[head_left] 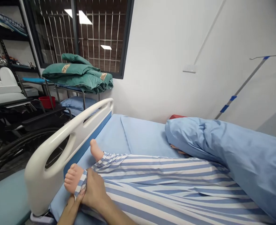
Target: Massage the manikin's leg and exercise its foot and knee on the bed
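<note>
A figure with smooth, doll-like feet lies on the bed in blue-and-white striped trousers. My right hand is closed around the trouser cuff at the ankle of the nearer foot. Below that heel, my left hand pinches the lower edge of the same cuff, its thumb side touching my right hand. Some of its fingers are hidden under the foot. The farther foot points up, its cuff gathered at the ankle. A light blue quilt lies bunched over the upper body.
A cream footboard stands just left of the feet, at the end of the blue-sheeted bed. Beyond it are a wheelchair and folded green quilts on a chair. A drip pole leans at the right by the wall.
</note>
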Demonstrator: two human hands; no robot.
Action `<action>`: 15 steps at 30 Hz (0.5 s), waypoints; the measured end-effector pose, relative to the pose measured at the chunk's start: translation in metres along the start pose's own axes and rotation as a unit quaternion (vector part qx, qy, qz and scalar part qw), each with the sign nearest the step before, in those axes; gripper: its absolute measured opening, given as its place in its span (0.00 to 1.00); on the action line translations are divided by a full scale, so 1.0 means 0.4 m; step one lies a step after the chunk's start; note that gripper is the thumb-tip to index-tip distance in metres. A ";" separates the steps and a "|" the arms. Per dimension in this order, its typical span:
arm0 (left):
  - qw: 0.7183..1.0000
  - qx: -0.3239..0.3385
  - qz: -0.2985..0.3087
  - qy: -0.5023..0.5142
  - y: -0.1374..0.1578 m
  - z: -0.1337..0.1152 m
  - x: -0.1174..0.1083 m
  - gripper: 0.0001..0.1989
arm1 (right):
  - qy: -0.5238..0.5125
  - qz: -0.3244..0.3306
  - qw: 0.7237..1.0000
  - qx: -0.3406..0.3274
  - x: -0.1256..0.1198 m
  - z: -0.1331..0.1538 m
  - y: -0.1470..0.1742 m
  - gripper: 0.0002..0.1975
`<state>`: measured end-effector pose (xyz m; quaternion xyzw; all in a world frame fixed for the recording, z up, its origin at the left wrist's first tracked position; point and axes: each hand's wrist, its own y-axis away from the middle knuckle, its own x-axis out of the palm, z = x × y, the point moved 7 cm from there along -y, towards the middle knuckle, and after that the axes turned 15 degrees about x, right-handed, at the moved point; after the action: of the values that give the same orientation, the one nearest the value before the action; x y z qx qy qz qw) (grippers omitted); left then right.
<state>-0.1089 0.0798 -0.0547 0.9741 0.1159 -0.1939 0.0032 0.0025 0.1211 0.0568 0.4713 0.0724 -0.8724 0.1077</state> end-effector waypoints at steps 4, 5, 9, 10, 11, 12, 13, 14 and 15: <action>0.998 0.020 -0.015 0.053 0.018 0.001 0.014 0.31 | 0.007 0.007 1.000 -0.023 0.009 -0.005 0.009 0.24; 0.998 0.024 -0.020 0.054 0.017 -0.001 0.014 0.31 | 0.007 0.011 1.000 -0.027 0.006 -0.004 0.010 0.25; 0.998 0.036 -0.024 0.047 0.005 0.001 0.013 0.29 | 0.002 0.007 0.999 -0.036 -0.003 0.000 0.012 0.24; 0.998 0.033 -0.025 0.042 0.002 0.004 0.011 0.29 | 0.001 0.003 0.999 -0.038 -0.003 0.001 0.013 0.24; 0.999 0.027 -0.023 0.038 -0.002 0.006 0.009 0.29 | 0.000 -0.002 0.999 -0.040 -0.002 0.002 0.014 0.24; 0.999 0.020 -0.020 0.032 -0.004 0.006 0.007 0.29 | -0.002 -0.007 0.999 -0.040 -0.001 0.002 0.015 0.24; 0.999 0.014 -0.017 0.026 -0.005 0.003 0.005 0.30 | -0.002 -0.010 0.999 -0.039 -0.001 0.003 0.016 0.23; 1.000 0.009 -0.010 0.020 -0.005 -0.002 0.004 0.30 | -0.001 -0.011 0.999 -0.036 0.000 0.004 0.018 0.23; 1.000 0.009 -0.004 0.012 -0.004 -0.012 0.002 0.30 | 0.003 -0.009 0.999 -0.033 -0.001 0.006 0.020 0.23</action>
<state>-0.1066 0.0819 -0.0508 0.9759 0.1180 -0.1833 -0.0077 0.0029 0.1131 0.0583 0.4694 0.1058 -0.8690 0.1151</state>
